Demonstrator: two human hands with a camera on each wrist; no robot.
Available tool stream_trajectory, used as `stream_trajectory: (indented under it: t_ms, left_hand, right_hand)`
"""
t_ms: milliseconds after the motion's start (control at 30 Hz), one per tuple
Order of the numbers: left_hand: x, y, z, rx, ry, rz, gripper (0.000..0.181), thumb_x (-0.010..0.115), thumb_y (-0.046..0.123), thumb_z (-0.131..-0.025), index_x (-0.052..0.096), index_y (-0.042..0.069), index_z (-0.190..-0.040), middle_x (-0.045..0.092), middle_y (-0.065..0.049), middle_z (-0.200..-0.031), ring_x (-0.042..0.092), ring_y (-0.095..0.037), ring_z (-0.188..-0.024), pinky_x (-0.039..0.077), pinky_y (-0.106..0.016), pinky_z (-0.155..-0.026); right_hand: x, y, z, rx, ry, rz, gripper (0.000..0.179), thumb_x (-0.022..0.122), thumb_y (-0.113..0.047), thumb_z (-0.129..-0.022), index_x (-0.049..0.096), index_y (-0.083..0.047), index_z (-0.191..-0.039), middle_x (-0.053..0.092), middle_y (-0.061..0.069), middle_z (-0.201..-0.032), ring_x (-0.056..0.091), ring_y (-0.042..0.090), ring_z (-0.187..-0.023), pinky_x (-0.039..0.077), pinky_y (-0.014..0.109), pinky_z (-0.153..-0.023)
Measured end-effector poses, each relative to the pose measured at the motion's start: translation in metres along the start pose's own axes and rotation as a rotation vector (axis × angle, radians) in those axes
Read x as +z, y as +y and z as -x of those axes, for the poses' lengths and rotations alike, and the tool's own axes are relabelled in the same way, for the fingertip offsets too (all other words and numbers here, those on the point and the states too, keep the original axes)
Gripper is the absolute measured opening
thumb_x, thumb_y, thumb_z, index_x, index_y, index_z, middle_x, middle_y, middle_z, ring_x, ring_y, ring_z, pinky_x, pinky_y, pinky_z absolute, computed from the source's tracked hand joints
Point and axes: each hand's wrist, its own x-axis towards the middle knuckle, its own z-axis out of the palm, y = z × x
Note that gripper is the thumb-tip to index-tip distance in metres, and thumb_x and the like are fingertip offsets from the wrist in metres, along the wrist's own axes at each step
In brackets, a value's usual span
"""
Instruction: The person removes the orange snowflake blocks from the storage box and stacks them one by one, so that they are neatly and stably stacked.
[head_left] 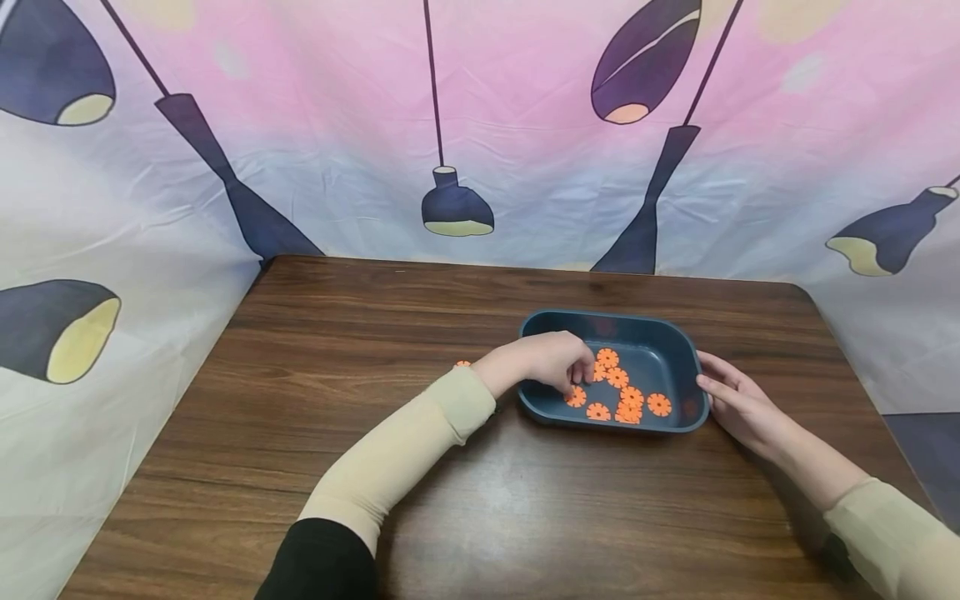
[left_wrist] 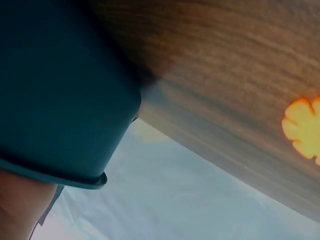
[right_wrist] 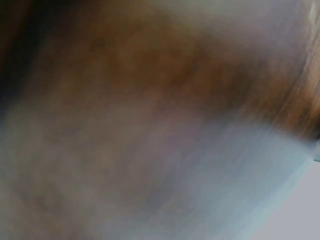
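Note:
A dark blue-green plastic bin [head_left: 678,367] stands on the table. Several orange notched snowflake discs [head_left: 631,397] lie in it, some overlapping near its front wall. My left hand [head_left: 553,358] reaches over the bin's left rim with curled fingers, its fingertips pinching the edge of an orange snowflake disc [head_left: 577,397] low in the bin. At the other end my right hand [head_left: 742,404] touches the rim with thumb and fingers extended. In the left wrist view the bin's outer wall [left_wrist: 65,110] fills the left side, and part of the hand [left_wrist: 20,205] shows beyond its rim.
Another orange disc [head_left: 462,363] lies on the wooden table [head_left: 315,367] left of the bin, mostly behind the left forearm; the left wrist view shows a disc [left_wrist: 305,127] at its right edge. A patterned cloth [head_left: 360,167] hangs behind the table. The right wrist view is blurred.

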Motion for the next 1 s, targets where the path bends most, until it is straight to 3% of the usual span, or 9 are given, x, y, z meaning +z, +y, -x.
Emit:
stream_trajectory:
  t_ms: [233,800,1000]
  left_hand:
    - [0.0047,0.0017,-0.0034,0.006,-0.008,-0.039,0.019,0.088,0.012,-0.088,0.075,0.011,-0.102,0.068,0.000,-0.095,0.059,-0.010,-0.084,0.049,-0.017,-0.073]
    - [0.0076,0.0036,-0.0096,-0.013,-0.042,-0.086,0.029,0.089,0.016,-0.089,0.060,0.017,-0.091,0.060,0.003,-0.090,0.055,-0.011,-0.081,0.045,-0.019,-0.071]
    - [0.0066,0.0035,-0.0067,0.000,-0.025,-0.075,0.026,0.085,0.012,-0.091,0.060,0.016,-0.092,0.061,0.002,-0.089,0.056,-0.011,-0.081,0.045,-0.018,-0.071]
  right_hand:
    - [-0.0007,0.0002,0.0002,-0.005,0.003,-0.002,0.039,0.043,-0.009,-0.114,0.058,-0.033,-0.140,0.068,-0.018,-0.133,0.064,-0.006,-0.121,0.052,0.012,-0.098]
    - [-0.0026,0.0012,0.0019,-0.002,0.016,0.016,0.038,0.042,-0.009,-0.114,0.057,-0.034,-0.140,0.067,-0.017,-0.133,0.063,-0.006,-0.120,0.051,0.011,-0.098]
    - [-0.0027,0.0003,0.0007,0.005,0.018,0.036,0.037,0.043,-0.010,-0.114,0.056,-0.034,-0.139,0.067,-0.018,-0.133,0.063,-0.007,-0.121,0.051,0.011,-0.098]
